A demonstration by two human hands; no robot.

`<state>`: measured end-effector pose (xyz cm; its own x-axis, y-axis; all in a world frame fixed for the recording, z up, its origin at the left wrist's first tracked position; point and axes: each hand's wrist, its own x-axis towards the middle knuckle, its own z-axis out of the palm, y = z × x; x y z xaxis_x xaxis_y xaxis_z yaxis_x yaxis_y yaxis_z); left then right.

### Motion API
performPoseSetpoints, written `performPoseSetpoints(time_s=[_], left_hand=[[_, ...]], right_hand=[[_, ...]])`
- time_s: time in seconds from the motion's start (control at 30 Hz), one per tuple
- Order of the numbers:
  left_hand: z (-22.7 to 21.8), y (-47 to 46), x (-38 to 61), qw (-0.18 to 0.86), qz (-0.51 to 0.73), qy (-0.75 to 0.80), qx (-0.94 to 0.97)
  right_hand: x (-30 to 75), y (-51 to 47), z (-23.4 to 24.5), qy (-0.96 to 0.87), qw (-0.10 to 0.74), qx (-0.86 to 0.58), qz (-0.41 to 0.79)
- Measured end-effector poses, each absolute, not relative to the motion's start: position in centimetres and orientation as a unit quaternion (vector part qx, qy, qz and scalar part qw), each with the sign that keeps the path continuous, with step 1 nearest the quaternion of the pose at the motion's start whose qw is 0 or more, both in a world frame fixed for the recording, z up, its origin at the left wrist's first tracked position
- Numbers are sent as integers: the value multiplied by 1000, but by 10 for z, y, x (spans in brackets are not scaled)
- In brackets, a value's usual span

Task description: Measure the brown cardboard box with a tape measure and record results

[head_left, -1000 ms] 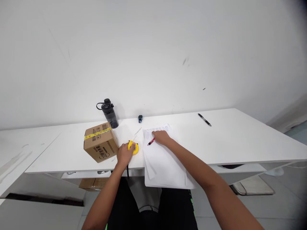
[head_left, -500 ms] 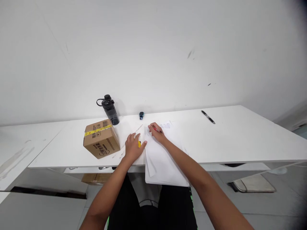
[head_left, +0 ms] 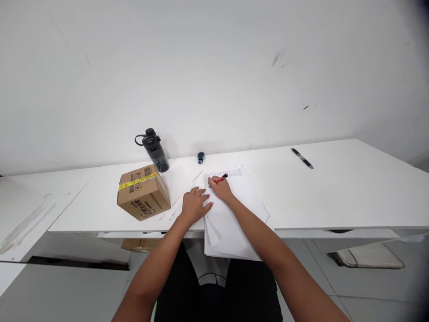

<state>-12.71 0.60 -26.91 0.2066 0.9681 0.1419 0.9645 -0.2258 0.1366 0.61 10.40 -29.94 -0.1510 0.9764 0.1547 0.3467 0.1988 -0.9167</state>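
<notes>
Gripping hand: the right hand (head_left: 221,190) is clenched around a red pen (head_left: 221,179), which is pinched between thumb and fingers.
Red pen: it is held at a slant over the far part of the paper stack (head_left: 234,219); whether its tip is pressed to the sheet cannot be told.
Left hand: the left hand (head_left: 196,205) is laid palm down with the fingers stretched out and nothing grasped; it is set at the left edge of the papers, just beside the right hand.
Paper stack: it is spread on the table (head_left: 335,192) before the person, and its near end is seen overhanging the table edge.
Cardboard box: the cardboard box (head_left: 143,193) is placed left of the left hand, near but apart; a yellow strip (head_left: 137,181) is stretched across its top.
Bottle: a dark bottle (head_left: 155,150) is stood upright behind the box.
Blue object: a small blue object (head_left: 200,157) is noted beyond the papers, too small to identify.
Black pen: a black pen (head_left: 302,158) is laid well apart to the right.
</notes>
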Motion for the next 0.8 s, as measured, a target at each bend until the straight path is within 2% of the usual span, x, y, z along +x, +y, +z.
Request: performPoseSetpoints(time_s=[0.23, 0.8], left_hand=[[-267, 5, -126, 24, 88, 624, 776], [-265, 3, -125, 27, 91, 630, 771]], right_hand=[[5, 103, -301, -675, 389, -500, 378], [6, 103, -303, -677, 392, -500, 371]])
